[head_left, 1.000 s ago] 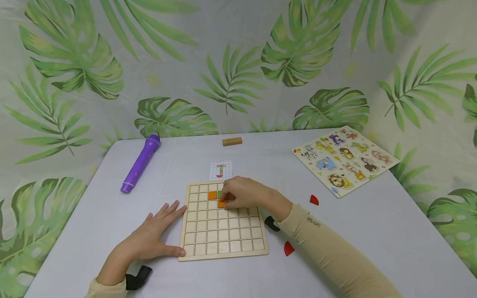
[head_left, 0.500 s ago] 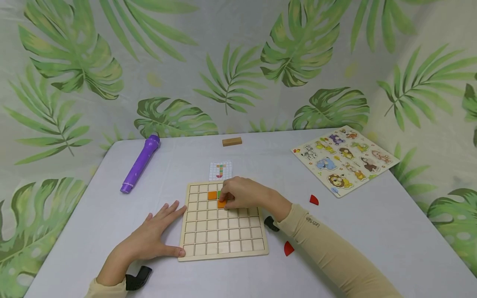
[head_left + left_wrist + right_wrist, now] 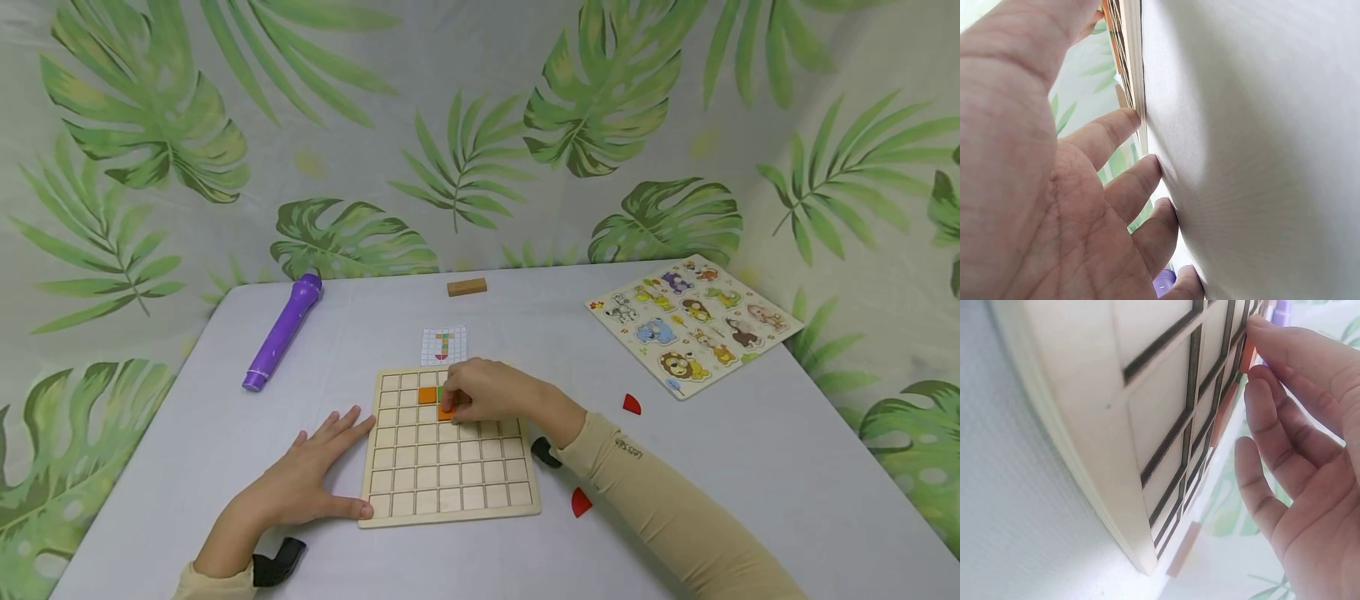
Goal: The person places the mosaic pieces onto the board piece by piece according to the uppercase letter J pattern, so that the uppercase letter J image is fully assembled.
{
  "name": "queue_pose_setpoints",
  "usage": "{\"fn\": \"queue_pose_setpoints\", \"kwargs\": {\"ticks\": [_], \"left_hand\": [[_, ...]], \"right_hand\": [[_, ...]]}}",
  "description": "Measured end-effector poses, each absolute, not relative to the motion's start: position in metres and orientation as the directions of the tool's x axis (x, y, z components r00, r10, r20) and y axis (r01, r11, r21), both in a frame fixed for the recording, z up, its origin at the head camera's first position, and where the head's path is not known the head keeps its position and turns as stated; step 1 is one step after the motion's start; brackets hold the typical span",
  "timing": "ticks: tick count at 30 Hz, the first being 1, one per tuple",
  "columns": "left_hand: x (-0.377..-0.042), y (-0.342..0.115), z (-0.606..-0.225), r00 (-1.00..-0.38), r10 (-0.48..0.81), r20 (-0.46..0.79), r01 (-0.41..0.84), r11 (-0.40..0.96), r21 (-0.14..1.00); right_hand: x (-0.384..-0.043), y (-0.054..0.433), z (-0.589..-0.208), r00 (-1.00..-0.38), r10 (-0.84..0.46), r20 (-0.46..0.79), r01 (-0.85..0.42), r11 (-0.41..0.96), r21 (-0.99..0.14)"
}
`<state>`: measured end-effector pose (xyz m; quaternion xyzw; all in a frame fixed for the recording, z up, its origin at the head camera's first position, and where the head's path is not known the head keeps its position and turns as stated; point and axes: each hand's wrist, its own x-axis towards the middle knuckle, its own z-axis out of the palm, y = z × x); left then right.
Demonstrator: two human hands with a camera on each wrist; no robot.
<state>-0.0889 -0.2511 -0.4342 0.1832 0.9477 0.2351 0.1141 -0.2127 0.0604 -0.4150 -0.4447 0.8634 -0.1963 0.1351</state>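
Observation:
A wooden grid board (image 3: pixel 450 475) lies mid-table. One orange tile (image 3: pixel 427 394) sits in its upper rows with a sliver of green tile (image 3: pixel 441 391) beside it. My right hand (image 3: pixel 483 390) hovers curled over those rows, thumb and fingertip pinching a second orange tile (image 3: pixel 446 412) in its cell. The right wrist view shows a fingertip (image 3: pixel 1272 337) touching that orange tile (image 3: pixel 1248 355) on the board (image 3: pixel 1147 425). My left hand (image 3: pixel 307 479) lies flat on the table, thumb along the board's front left corner. In the left wrist view its fingers (image 3: pixel 1122 187) touch the board's edge (image 3: pixel 1138 94).
A small pattern card (image 3: pixel 444 344) lies just behind the board. A purple torch (image 3: pixel 282 329) is at the back left, a wooden block (image 3: pixel 467 287) at the back, and an animal puzzle (image 3: pixel 693 321) at the right. Two red pieces (image 3: pixel 632 404) (image 3: pixel 581 501) lie right of the board.

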Motion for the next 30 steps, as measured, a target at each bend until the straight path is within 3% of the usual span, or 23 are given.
{"fn": "queue_pose_setpoints", "kwargs": {"ticks": [18,30], "left_hand": [[-0.089,-0.25,-0.435,-0.907,0.399,-0.137,0.291,0.827,0.481],[-0.089,-0.251,-0.435,-0.907,0.4,-0.132,0.294,0.826,0.481]], "right_hand": [[-0.212,0.067,-0.411,-0.565,-0.823,-0.055,-0.706,0.517,-0.484],[-0.21,0.107,-0.395,-0.653,-0.748,-0.119,-0.599,0.607,-0.522]]}}
